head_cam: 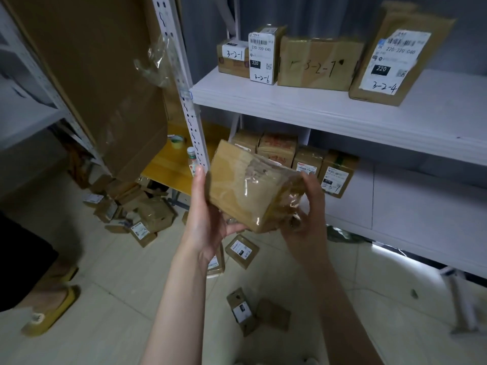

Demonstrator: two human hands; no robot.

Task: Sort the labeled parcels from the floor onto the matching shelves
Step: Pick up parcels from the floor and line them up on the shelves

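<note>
Squarely at the centre of the frame, a small brown cardboard parcel (245,185) is held up tilted in both hands, its plain face banded with glossy, wrinkled clear tape that catches the light. The left hand (208,217) cradles its lower left corner, thumb lying straight up the side and fingers curled underneath. The right hand (307,219) wraps its fingers round the crumpled right end. Behind, at upper right, a smooth white shelf board (316,106) carries four upright boxes (320,63) with handwritten codes 3-2-1, 3-2-6, 3-2-7 and 3-2-4, two of them on white printed labels. Below it, right of centre, a lower shelf (395,196) holds a row of squat taped cartons (308,160), one marked with a code beginning 3-3. Loose parcels (147,217) lie heaped on the pale glossy floor tiles (110,285) left of centre, with a few more scattered flat at the lower middle.
</note>
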